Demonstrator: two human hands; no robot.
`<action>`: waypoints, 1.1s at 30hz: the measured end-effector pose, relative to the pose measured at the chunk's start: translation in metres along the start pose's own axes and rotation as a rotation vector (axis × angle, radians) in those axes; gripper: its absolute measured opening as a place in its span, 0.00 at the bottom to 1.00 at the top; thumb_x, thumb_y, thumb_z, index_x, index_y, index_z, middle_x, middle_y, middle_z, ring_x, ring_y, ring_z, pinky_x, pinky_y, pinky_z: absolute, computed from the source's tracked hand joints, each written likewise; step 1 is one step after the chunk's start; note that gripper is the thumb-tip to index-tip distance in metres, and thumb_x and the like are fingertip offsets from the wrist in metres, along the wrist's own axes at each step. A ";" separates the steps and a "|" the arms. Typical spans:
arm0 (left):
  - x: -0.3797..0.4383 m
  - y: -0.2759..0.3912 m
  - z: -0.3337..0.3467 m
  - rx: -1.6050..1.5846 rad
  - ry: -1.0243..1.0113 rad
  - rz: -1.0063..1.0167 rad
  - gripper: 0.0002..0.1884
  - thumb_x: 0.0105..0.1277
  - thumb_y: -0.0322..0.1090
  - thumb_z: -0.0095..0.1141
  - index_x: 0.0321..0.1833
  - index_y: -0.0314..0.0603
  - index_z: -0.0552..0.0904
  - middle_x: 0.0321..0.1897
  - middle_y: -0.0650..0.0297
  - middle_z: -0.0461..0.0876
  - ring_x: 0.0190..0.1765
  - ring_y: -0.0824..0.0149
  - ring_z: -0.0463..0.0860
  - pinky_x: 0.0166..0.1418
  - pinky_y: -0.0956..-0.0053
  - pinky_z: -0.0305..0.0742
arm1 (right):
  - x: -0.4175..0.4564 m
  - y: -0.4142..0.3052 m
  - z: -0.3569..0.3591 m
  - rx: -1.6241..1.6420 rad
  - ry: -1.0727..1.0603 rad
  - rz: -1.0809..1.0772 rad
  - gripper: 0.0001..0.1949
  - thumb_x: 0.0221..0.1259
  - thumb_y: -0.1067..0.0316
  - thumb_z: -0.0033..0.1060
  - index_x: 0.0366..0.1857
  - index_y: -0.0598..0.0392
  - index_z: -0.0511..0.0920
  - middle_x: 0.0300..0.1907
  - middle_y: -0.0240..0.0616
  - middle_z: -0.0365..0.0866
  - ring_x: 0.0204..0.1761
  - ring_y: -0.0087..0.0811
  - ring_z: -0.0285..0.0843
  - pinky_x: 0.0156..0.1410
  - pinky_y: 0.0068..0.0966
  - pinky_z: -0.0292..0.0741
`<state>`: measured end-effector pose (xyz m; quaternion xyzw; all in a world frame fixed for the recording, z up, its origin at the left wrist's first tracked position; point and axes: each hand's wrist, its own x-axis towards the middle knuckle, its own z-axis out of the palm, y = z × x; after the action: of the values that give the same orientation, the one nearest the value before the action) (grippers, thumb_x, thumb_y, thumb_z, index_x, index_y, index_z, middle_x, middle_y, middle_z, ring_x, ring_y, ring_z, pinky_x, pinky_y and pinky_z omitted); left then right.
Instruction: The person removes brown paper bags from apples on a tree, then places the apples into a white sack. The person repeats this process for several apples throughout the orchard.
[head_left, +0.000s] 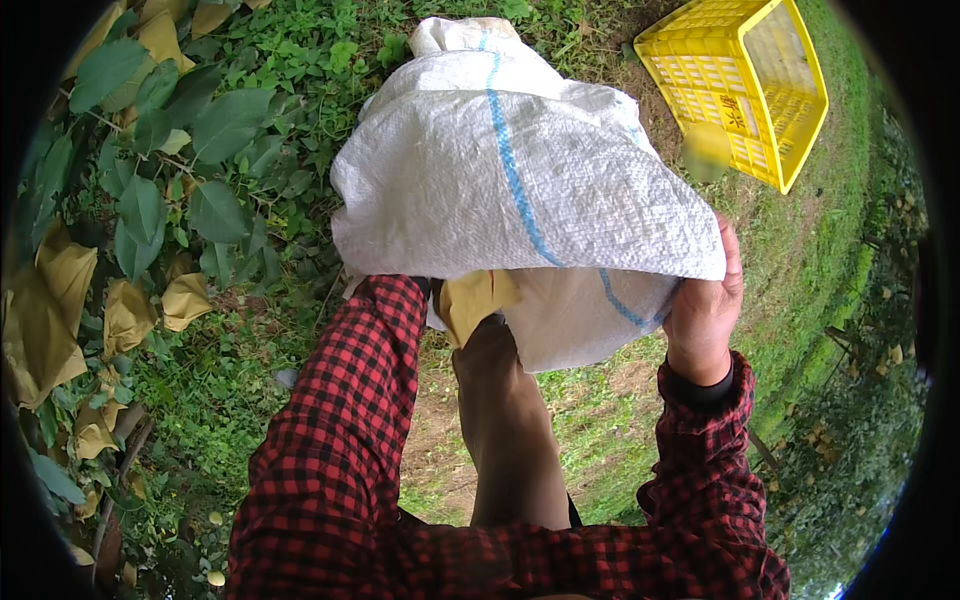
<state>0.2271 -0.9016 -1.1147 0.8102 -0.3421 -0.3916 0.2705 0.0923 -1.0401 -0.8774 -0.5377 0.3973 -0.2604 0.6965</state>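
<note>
A white woven plastic sack (442, 172) with a blue stripe fills the middle of the view. My right hand (701, 311) grips the sack's rim at its right corner, with the fingers wrapped behind the fabric. Its mouth hangs towards me, and part of the inner wall (577, 315) shows below the upper edge. My left forearm in a red and black checked sleeve (337, 397) reaches into the mouth, and the left hand is hidden by the sack. Beside that cuff, a crumpled brown paper bag (474, 304) sticks out of the opening; whether fingers hold it is hidden.
A yellow plastic crate (720, 82) lies tilted on the ground at upper right. Near it is a blurred round yellow-green spot (706, 152). Leafy branches (142, 210) with several brown paper bags (127, 315) crowd the left. My leg (510, 435) stands below the sack.
</note>
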 end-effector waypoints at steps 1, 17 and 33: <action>0.008 0.008 -0.010 -0.004 0.026 0.007 0.13 0.56 0.34 0.47 0.40 0.33 0.77 0.36 0.48 0.78 0.43 0.50 0.76 0.53 0.65 0.67 | -0.006 -0.005 0.005 -0.093 -0.032 -0.046 0.10 0.63 0.75 0.42 0.47 0.60 0.69 0.44 0.34 0.76 0.46 0.22 0.71 0.52 0.20 0.68; -0.197 -0.049 -0.107 -0.405 -0.130 -0.130 0.20 0.61 0.39 0.49 0.52 0.33 0.69 0.39 0.50 0.77 0.42 0.57 0.77 0.46 0.68 0.70 | -0.003 0.007 -0.042 -1.520 0.112 -0.399 0.28 0.53 0.72 0.55 0.58 0.60 0.58 0.50 0.57 0.67 0.51 0.49 0.68 0.55 0.37 0.68; -0.597 -0.126 -0.367 -0.784 0.290 -0.383 0.17 0.64 0.42 0.48 0.46 0.34 0.74 0.33 0.62 0.78 0.34 0.71 0.76 0.39 0.75 0.72 | -0.363 -0.039 0.383 -0.933 -1.292 0.012 0.22 0.52 0.59 0.55 0.48 0.64 0.70 0.37 0.51 0.79 0.42 0.45 0.77 0.47 0.32 0.73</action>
<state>0.2972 -0.3036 -0.7345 0.7417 0.0292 -0.4170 0.5246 0.2152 -0.5570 -0.7004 -0.8164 -0.0141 0.2998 0.4933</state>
